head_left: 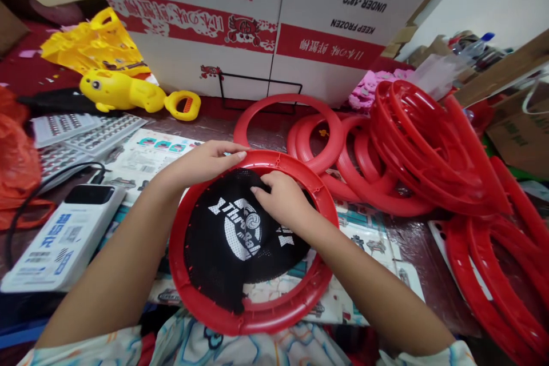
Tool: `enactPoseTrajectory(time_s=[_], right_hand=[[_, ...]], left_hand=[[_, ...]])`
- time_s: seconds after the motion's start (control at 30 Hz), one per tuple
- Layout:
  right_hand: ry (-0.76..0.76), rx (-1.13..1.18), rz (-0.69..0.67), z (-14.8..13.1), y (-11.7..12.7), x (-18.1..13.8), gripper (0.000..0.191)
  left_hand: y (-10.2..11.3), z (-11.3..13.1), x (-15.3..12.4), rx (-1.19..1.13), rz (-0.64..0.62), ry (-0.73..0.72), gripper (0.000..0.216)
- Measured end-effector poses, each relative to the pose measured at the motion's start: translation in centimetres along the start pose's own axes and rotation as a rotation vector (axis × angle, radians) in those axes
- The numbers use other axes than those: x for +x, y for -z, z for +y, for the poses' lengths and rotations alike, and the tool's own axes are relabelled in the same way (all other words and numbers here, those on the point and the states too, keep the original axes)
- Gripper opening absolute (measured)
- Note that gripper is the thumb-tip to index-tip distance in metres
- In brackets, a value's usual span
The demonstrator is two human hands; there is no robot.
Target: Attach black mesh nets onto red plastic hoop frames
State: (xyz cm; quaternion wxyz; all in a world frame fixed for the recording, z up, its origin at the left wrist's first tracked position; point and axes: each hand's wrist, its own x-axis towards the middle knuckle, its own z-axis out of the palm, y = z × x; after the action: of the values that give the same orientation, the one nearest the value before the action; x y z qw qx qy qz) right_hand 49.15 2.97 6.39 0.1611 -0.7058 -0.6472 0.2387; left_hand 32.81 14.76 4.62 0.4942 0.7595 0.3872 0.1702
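A red plastic ring (328, 206) lies in front of me, its inner rim lined with small pegs. Black mesh fabric (210, 251) with a white printed ball logo spans most of it; along the lower right the mesh hangs away from the rim and leaves a gap. At the ring's upper left edge, my left hand (206, 163) grips the rim, thumb and fingers nearly straight. My right hand (285, 197) reaches inside the ring, with thumb and forefinger closed on the mesh near its upper middle. The remaining right fingers are hidden underneath.
Several red rings (295, 151) lie behind the work, and more stacked red frames (429, 154) rise at right. White carton (240, 57) stands at the back. At left are a yellow toy (124, 90), trays of small parts (103, 132) and a cabled power bank (64, 240).
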Motion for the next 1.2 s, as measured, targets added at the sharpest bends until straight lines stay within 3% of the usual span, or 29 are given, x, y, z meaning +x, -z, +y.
enactPoseTrajectory(time_s=[0.2, 0.33, 0.57, 0.87, 1.2], right_hand=[[0.109, 0.23, -0.003, -0.6, 1.6, 0.6, 0.024], [0.135, 0.297, -0.001, -0.4, 2.4, 1.3, 0.017], [0.232, -0.042, 0.162, -0.4, 2.9, 1.1, 0.016], [0.185, -0.236, 0.259, -0.4, 1.4, 1.4, 0.027], [0.172, -0.334, 0.286, -0.2, 0.9, 1.8, 0.03]], left_hand=[[-0.6, -0.1, -1.3, -0.224, 0.086, -0.008, 0.04], [-0.5, -0.1, -1.6, -0.226, 0.08, -0.015, 0.029], [-0.3, -0.3, -1.6, -0.068, 0.123, -0.168, 0.027], [-1.2, 0.1, -0.9, -0.037, 0.189, -0.015, 0.028], [-1.8, -0.2, -0.8, 0.065, 0.254, -0.064, 0.019]])
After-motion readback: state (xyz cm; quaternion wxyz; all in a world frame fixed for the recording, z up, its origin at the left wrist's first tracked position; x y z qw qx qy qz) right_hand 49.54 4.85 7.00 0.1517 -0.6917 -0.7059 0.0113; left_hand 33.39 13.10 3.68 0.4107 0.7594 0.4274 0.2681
